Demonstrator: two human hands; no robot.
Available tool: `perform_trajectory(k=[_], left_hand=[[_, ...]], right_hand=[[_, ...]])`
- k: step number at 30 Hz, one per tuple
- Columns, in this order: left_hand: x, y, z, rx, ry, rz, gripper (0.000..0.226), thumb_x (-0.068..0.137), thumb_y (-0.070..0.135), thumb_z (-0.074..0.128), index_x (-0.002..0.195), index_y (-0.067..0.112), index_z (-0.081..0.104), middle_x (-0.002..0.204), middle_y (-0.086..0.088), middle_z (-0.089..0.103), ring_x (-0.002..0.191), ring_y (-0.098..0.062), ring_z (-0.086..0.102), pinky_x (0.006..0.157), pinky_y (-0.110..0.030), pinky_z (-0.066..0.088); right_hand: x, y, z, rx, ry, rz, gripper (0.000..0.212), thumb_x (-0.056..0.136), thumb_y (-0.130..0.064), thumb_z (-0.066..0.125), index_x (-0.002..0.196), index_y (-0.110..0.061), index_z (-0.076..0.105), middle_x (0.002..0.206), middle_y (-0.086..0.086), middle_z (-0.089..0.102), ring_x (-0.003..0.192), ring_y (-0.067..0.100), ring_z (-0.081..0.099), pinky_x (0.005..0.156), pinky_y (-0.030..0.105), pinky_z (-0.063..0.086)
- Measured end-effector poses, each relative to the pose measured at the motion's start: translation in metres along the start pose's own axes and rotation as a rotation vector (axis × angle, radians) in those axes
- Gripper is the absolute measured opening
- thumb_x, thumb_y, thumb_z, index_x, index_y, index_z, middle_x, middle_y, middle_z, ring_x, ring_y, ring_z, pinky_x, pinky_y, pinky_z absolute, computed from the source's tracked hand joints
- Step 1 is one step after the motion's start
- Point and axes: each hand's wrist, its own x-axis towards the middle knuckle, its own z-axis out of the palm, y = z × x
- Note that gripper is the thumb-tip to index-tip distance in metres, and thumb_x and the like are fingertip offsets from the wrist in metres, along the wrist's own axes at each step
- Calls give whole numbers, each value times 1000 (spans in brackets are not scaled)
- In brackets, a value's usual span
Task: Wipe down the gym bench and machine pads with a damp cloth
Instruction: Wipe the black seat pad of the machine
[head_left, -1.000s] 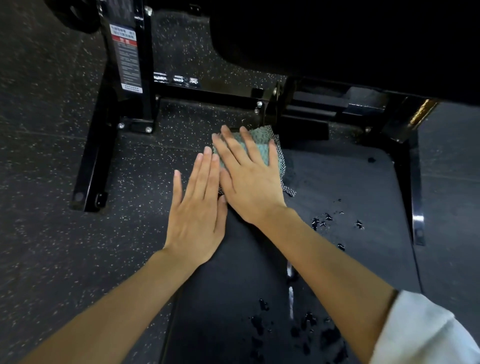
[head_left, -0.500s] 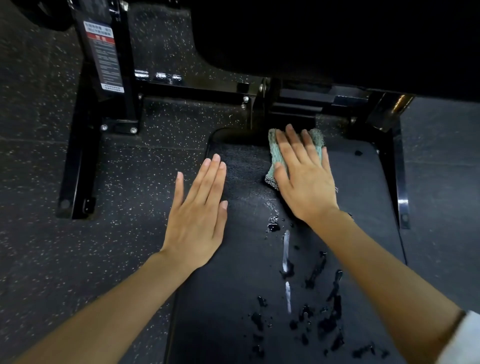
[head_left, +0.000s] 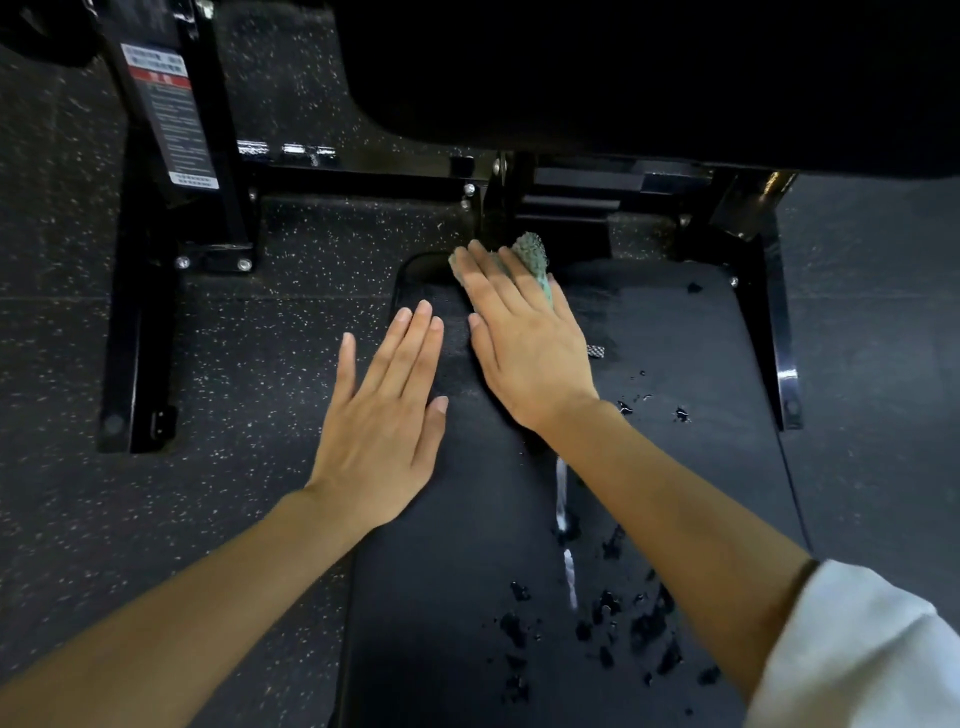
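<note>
The desk (head_left: 675, 338), a black padded surface, has its long axis running from the viewer toward the machine frame (head_left: 363, 174). The cloth (head_left: 532, 254) lies at the desk's far left corner, its long axis pointing at the far edge, one teal fold raised beyond the fingertips. The right hand (head_left: 524, 353) presses it flat with straight fingers. The left hand (head_left: 382, 431) rests flat, fingers spread, on the desk's left edge. Water droplets (head_left: 613, 618) lie on the desk's near half.

Your cloth (head_left: 532, 254) looks knobbly teal textile; bench pad (head_left: 675, 364) matt black, wet-beaded; frame (head_left: 140, 312) glossy black metal; floor (head_left: 260, 364) speckled, rubbery-looking.
</note>
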Motion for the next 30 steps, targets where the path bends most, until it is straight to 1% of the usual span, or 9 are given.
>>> perform_trajectory(k=[3, 8, 12, 15, 18, 20, 22, 26, 30], left_hand=[[11, -3, -3, 52, -29, 65, 62, 103, 35, 20, 157, 6, 17, 166, -6, 12, 153, -18, 7, 122, -43, -9], [36, -4, -7, 89, -59, 171, 63, 102, 37, 20, 157, 6, 19, 166, -5, 14, 153, -18, 9, 122, -39, -8], [63, -1, -7, 99, -105, 261, 65, 102, 41, 18, 158, 9, 17, 166, -3, 11, 154, -17, 7, 123, -40, -5], [81, 0, -6, 76, -145, 341, 64, 102, 42, 18, 159, 10, 16, 166, 0, 9, 154, -15, 4, 123, -40, -3], [94, -7, -8, 84, -194, 430, 65, 102, 45, 16, 159, 14, 10, 167, 3, 3, 154, -12, -2, 123, -37, -7], [98, -12, -9, 97, -220, 474, 65, 102, 46, 16, 160, 17, 6, 166, 4, 0, 153, -10, -5, 124, -35, -8], [100, -15, -9, 102, -225, 500, 65, 103, 45, 18, 160, 17, 5, 167, 3, 0, 154, -11, -4, 124, -34, -7], [101, -13, -9, 101, -217, 501, 64, 103, 44, 19, 160, 16, 7, 167, 3, 2, 154, -12, -2, 125, -36, -2], [100, -12, -8, 106, -213, 479, 65, 102, 45, 20, 160, 15, 9, 166, 1, 5, 154, -13, 1, 125, -39, 2]], right_hand=[[-10, 22, -4, 17, 14, 23, 55, 102, -22, 32, 156, -20, 23, 160, -5, 31, 148, 19, 24, 121, 46, 20], [-31, 69, -19, -72, -23, 80, 59, 98, -23, 20, 157, -21, 19, 161, -6, 27, 150, 18, 20, 121, 47, 15], [-50, 110, -32, -65, -50, 149, 60, 101, -12, 33, 158, -20, 18, 163, -5, 21, 152, 18, 14, 123, 44, 7], [-63, 132, -38, 31, -8, 218, 58, 101, -10, 36, 157, -18, 22, 164, -2, 18, 152, 20, 10, 124, 39, 9], [-65, 137, -36, 202, 68, 330, 56, 103, -17, 41, 156, -20, 25, 166, -2, 8, 153, 17, 0, 117, 22, 8], [-59, 132, -31, 262, 114, 385, 56, 103, -18, 44, 156, -17, 27, 166, 2, 9, 153, 20, 0, 120, 26, 9], [-51, 122, -26, 271, 167, 376, 51, 103, -13, 42, 153, -11, 32, 163, 9, 21, 152, 26, 7, 124, 35, 11], [-38, 93, -20, 325, 190, 246, 47, 102, -3, 39, 148, -4, 39, 156, 14, 35, 149, 30, 21, 123, 37, 14], [-28, 61, -9, 192, 159, 78, 50, 100, -19, 31, 147, -6, 43, 152, 11, 43, 144, 31, 32, 121, 37, 21]])
